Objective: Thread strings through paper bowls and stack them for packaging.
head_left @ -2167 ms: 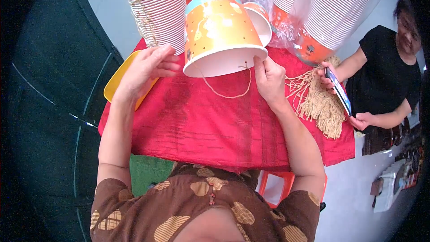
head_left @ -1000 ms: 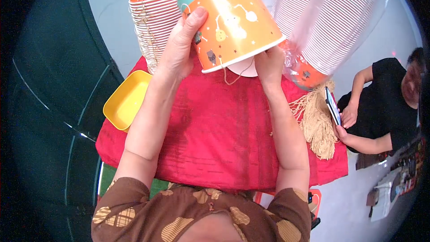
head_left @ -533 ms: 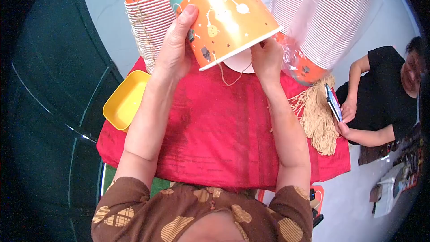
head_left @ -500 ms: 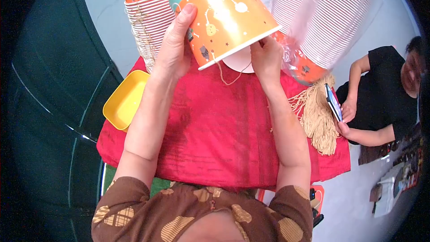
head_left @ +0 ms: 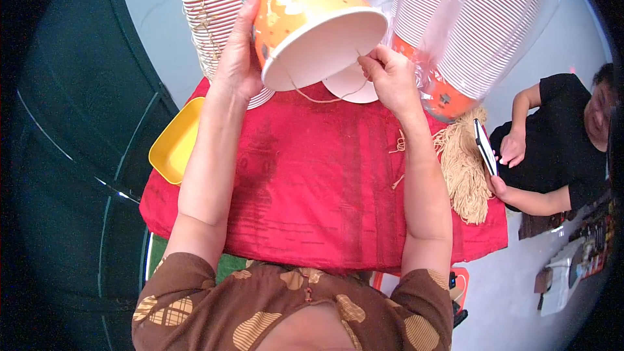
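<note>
Orange bucket [head_left: 312,6] held up, mouth tipped toward the person, over the red cloth's [head_left: 312,175] far part; cord [head_left: 318,100] slung across its mouth.
Left hand [head_left: 238,68] curled round the bucket's side; right hand [head_left: 392,78] nearly closed, thumb and finger pinching cord by the rim. Loop looks threaded; can't tell from here if it's knotted. Left stack [head_left: 218,32] shows cord, probably done; plastic-wrapped stack [head_left: 497,19] shows none, likely left.

Brown short-sleeved top [head_left: 276,296]; tan patches [head_left: 257,329], some striped, one checked; reddish front fastening [head_left: 308,294], perhaps knotted.
</note>
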Motion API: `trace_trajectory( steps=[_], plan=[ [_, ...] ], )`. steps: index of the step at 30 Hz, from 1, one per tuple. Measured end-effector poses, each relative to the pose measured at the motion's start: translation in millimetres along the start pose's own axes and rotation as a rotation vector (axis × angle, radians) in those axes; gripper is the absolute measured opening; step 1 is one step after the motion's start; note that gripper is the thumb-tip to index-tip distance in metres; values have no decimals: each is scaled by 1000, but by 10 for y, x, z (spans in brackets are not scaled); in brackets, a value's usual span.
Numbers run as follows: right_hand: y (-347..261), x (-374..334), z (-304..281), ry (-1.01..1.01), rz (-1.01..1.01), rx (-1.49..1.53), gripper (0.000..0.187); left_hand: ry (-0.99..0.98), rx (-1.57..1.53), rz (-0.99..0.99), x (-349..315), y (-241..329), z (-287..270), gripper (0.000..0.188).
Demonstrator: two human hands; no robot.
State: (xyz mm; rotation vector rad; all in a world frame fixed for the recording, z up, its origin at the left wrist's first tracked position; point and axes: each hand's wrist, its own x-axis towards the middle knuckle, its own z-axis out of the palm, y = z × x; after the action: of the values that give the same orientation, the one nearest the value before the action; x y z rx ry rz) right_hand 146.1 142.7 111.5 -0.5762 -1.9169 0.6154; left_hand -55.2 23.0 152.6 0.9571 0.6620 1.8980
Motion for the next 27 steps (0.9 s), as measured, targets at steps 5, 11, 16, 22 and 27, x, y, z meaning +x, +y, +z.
trace_trajectory(
  steps=[5, 11, 16, 22, 27],
  plan=[
    [-265, -103, -63, 109, -170, -613, 19, 21, -12, 24, 1, -105, 60, 62],
    [-748, -225, -39, -369, 99, 436, 32, 11, 4, 85, -8, -160, 94, 60],
    [-814, -285, 82, -434, 90, 785, 35, 37, 82, 92, -23, -220, 130, 63],
    [-740, -284, 186, -307, 158, 831, 21, 14, 107, 96, -6, -290, 118, 63],
    [-693, -283, 243, -318, 161, 893, 19, 17, 129, 85, 8, -287, 101, 66]
  ],
)
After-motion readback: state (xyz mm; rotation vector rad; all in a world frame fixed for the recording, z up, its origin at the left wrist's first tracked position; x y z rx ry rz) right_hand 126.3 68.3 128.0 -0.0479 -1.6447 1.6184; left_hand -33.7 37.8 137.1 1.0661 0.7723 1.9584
